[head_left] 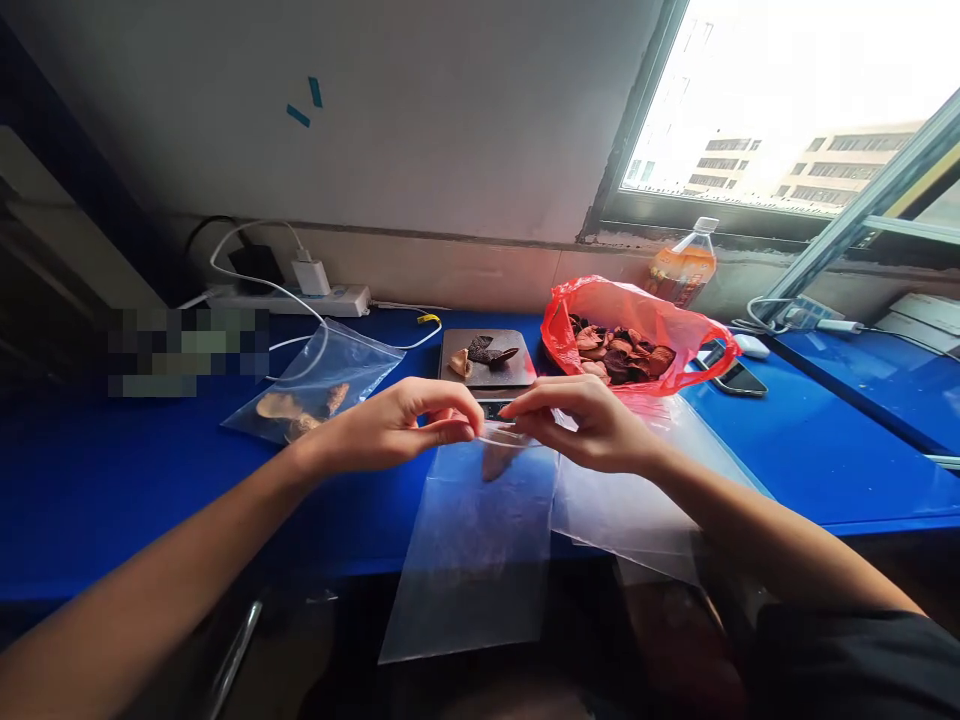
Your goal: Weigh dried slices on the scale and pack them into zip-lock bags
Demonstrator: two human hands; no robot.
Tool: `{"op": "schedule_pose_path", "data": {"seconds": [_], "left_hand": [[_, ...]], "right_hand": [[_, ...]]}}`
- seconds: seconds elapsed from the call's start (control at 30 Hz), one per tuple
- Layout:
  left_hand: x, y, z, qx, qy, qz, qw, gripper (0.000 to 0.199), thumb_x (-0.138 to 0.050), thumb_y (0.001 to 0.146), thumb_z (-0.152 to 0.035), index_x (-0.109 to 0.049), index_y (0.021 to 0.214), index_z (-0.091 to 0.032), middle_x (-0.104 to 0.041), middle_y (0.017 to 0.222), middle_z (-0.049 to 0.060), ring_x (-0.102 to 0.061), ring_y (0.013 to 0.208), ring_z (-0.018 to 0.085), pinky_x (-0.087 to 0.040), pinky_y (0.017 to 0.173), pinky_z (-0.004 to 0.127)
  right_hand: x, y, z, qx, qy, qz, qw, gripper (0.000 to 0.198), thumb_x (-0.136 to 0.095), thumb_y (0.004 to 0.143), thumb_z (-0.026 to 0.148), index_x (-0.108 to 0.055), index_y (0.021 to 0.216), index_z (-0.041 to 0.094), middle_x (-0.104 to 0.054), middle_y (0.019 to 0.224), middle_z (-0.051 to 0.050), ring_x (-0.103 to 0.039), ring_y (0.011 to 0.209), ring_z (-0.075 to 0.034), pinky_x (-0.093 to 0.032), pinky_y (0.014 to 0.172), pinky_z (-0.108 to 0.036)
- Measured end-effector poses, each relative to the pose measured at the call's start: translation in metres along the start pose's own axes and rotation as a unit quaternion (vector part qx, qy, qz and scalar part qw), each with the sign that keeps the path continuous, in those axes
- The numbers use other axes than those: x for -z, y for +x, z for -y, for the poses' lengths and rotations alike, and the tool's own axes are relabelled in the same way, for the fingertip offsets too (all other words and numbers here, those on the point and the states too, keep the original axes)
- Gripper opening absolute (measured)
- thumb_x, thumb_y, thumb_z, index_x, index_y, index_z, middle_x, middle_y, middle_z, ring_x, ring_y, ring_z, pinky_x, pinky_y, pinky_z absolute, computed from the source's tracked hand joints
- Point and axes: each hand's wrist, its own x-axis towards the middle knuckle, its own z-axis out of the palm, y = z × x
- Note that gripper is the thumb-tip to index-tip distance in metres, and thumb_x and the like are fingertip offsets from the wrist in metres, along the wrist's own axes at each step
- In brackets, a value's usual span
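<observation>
Clear bag (480, 560) hangs between both hands, its mouth level with the fingertips and its lower end reaching down past the near edge of the blue table (810, 440). The left hand (397, 425) pinches one side of the mouth between thumb and fingers; the right hand (592, 425) is closed on the other side, its fingers curled over and partly hiding the plastic. Just under the fingertips, a brown dried piece (499, 458) shows through the film near the top of the bag (a little blurred, so I cannot tell whether it is falling or at rest).

Directly beyond the fingertips sits a small scale (487, 376), its dark display strip partly visible in the gap between the hands. Three pieces lie on its plate, a pale curled one nearer the left hand and two dark ones beside it.

Beyond the right hand stands a red bag (705, 325), wide open and filled with dried slices (622, 355); a bottle (686, 265) with an orange label is farther off behind it. Below the right wrist, flat clear plastic sheets (622, 500) overhang the table edge, and a phone (739, 378) lies off to that hand's right. Just past the left hand, another clear pouch (360, 350) lies flat with several pale brown chunks (281, 405) inside; farther beyond is a white power strip (345, 298).
</observation>
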Motion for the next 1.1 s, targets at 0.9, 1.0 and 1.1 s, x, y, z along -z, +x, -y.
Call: {"op": "schedule_pose_path", "data": {"seconds": [0.9, 1.0, 1.1], "left_hand": [[0.000, 0.000, 0.001, 0.063, -0.010, 0.044, 0.997, 0.021, -0.059, 0.097, -0.036, -0.069, 0.091, -0.018, -0.072, 0.090, 0.003, -0.065, 0.082, 0.016, -0.053, 0.078, 0.026], [0.001, 0.000, -0.001, 0.064, -0.001, 0.043, 0.997, 0.022, -0.058, 0.097, -0.035, -0.069, 0.091, -0.018, -0.072, 0.089, 0.004, -0.065, 0.081, 0.016, -0.053, 0.078, 0.027], [-0.001, 0.001, -0.002, 0.058, -0.004, 0.042, 0.997, 0.021, -0.058, 0.097, -0.034, -0.069, 0.092, -0.018, -0.072, 0.089, 0.004, -0.066, 0.082, 0.016, -0.053, 0.076, 0.027]], "right_hand": [[0.006, 0.027, -0.076, -0.095, -0.225, -0.032, 0.969, 0.015, -0.054, 0.089, 0.014, -0.068, 0.084, 0.017, -0.069, 0.082, -0.006, -0.059, 0.076, -0.016, -0.045, 0.072, -0.030], [0.025, 0.021, -0.055, -0.117, -0.093, -0.023, 0.988, 0.010, -0.059, 0.087, 0.021, -0.068, 0.087, 0.016, -0.065, 0.073, -0.001, -0.055, 0.065, -0.012, -0.042, 0.062, -0.026], [0.034, 0.016, -0.034, -0.158, 0.070, 0.029, 0.985, 0.020, -0.063, 0.089, 0.034, -0.068, 0.090, 0.014, -0.065, 0.077, -0.002, -0.058, 0.068, -0.012, -0.044, 0.061, -0.025]]}}
